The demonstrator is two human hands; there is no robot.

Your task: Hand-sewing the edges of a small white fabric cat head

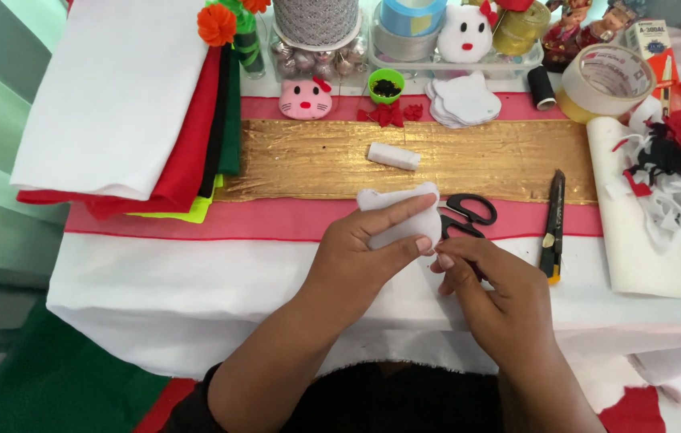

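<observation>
Right hand (491, 282) pinched at white felt cat-face (404, 215), left hand (372, 240) grip clamping it, ears away, long axis crosswise.

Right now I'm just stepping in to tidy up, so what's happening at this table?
A person sits at a craft table. The left hand holds a white felt piece shaped like a cat's head, pinched between thumb and fingers. The right hand meets it at the lower edge, fingertips pinched together; what they pinch is too small to tell. Black scissors and a utility knife lie just beyond, with folded felt sheets stacked at the left.
</observation>
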